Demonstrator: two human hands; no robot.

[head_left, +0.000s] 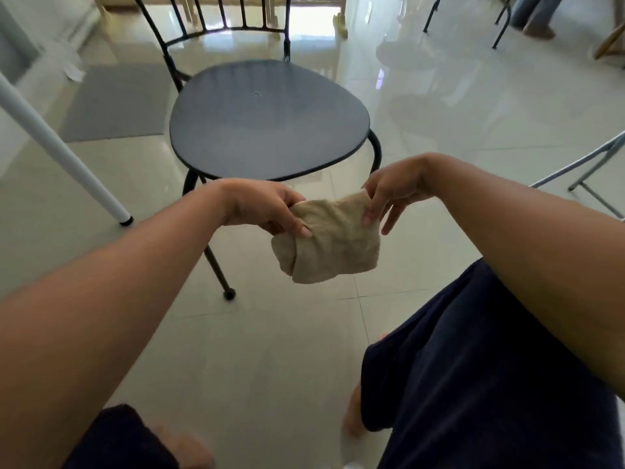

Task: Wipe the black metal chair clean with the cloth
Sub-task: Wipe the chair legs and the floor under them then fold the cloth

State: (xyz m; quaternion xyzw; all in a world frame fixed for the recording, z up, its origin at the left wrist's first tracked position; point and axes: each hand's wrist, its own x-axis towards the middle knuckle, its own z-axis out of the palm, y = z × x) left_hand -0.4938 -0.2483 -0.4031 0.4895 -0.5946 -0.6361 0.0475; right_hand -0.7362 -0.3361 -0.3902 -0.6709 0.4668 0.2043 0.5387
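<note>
The black metal chair (267, 120) stands on the tiled floor ahead of me, its rounded seat bare and its barred back at the far side. In front of the seat's near edge I hold a beige folded cloth (329, 243) in the air with both hands. My left hand (267, 208) grips the cloth's upper left corner. My right hand (389, 194) pinches its upper right edge, some fingers spread. The cloth hangs below the hands and does not touch the chair.
A white slanted table leg (64, 154) comes down at the left. A grey mat (115, 103) lies beyond it. Grey folding legs (588, 177) stand at the right edge, more chair legs (500, 25) at the far right. My dark shorts and bare feet fill the bottom.
</note>
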